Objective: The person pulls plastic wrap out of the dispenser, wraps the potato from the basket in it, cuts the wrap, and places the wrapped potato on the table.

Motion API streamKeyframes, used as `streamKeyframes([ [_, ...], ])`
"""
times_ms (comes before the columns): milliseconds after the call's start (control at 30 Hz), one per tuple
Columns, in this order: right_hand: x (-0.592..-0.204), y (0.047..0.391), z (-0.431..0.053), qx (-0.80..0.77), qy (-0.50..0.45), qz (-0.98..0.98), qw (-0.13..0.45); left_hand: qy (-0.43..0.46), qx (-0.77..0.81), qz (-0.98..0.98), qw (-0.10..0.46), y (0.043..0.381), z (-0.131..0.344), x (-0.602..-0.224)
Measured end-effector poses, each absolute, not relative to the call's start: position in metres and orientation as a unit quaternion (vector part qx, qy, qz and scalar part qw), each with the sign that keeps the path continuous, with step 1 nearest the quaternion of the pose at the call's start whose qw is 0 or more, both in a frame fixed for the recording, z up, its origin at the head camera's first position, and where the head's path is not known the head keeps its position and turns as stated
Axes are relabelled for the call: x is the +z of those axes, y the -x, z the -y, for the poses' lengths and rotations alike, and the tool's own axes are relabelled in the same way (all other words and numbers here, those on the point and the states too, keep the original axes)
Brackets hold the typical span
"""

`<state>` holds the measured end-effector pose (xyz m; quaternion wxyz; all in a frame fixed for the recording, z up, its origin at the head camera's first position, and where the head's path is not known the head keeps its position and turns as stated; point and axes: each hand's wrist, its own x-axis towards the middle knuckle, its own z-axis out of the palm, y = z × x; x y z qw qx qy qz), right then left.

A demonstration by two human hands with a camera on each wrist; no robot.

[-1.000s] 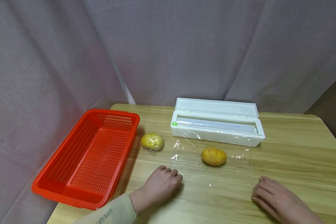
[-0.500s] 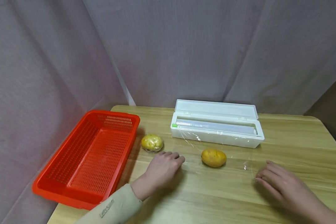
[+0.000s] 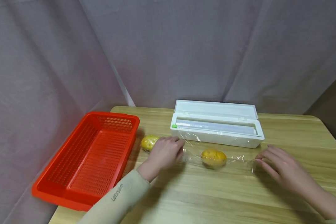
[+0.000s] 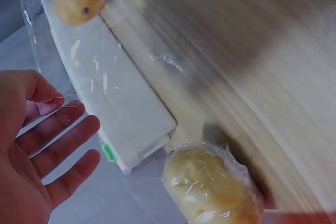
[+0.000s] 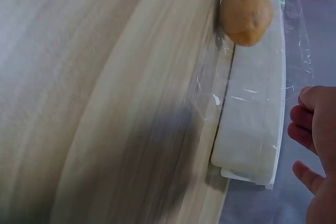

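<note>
A sheet of clear cling film (image 3: pixel 193 157) stretches between my two hands, its near edge raised in front of a bare potato (image 3: pixel 213 158) on the table. My left hand (image 3: pixel 168 151) pinches the film's left corner between thumb and index finger; the left wrist view shows its other fingers spread. At the right corner, my right hand (image 3: pixel 280 166) pinches the film with thumb and fingertip. A second potato (image 4: pixel 210 184), wrapped in film, lies beside my left hand, which partly covers it in the head view. Behind the bare potato, the film runs toward a white cling film box (image 3: pixel 215 138).
The box's lid (image 3: pixel 215 109) stands up, a film roll (image 3: pixel 215 125) lies inside, and a green slider (image 3: pixel 174 126) sits at its left end. A red plastic basket (image 3: pixel 100 161) occupies the table's left side. Grey curtains (image 3: pixel 170 53) hang behind the wooden table (image 3: pixel 212 199).
Both hands have moved away from the person toward the box, lifting the film's near edge up and over toward the bare potato. My left hand now overlaps the wrapped potato in the head view.
</note>
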<state>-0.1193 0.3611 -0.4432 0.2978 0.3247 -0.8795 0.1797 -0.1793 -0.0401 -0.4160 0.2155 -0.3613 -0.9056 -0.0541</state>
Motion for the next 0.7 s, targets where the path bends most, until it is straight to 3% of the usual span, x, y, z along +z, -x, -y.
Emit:
streamKeyframes([
  [233,-0.443,0.139,-0.365,0.193,-0.319,0.878,0.299,0.347,-0.066,0.914,0.202,0.196,0.035,-0.422],
  [433,-0.443,0.151,-0.368,0.176,-0.309,0.885,0.301,0.327,-0.081,0.928,0.158,0.206,0.033,-0.426],
  [700,-0.443,0.160,-0.372,0.134,-0.296,0.909,0.263,0.313,-0.091,0.935,0.136,0.215,0.030,-0.428],
])
